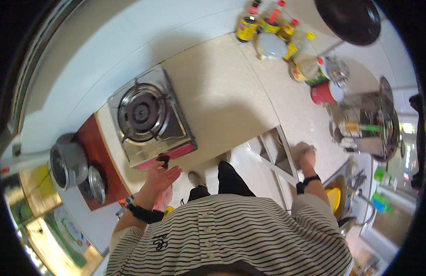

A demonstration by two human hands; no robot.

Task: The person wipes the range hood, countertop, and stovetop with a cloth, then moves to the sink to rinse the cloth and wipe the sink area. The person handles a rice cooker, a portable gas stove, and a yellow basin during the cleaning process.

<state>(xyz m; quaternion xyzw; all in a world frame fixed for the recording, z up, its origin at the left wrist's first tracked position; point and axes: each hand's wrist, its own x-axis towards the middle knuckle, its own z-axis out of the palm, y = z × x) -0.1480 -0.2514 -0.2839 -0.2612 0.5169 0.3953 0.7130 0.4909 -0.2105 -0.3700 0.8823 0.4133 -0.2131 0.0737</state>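
My left hand [162,180] is just in front of a single-burner gas stove [141,115], beside its dark control knob [163,160]. Its fingers are stretched out and nothing is in them. The burner carries no pot. My right hand [307,160] is over the pale countertop [230,93], to the right of a pulled-out drawer [283,151]. Blur hides its fingertips, so I cannot tell whether it holds something small. Inside the drawer are compartments with a few items, too unclear to name.
Sauce bottles [247,29] and a lidded jar [273,45] stand at the back. A red container [325,93] and a utensil rack [368,126] are at right, near the sink [340,183]. A pressure cooker [69,162] sits at left; a dark wok [351,20] hangs above the back corner.
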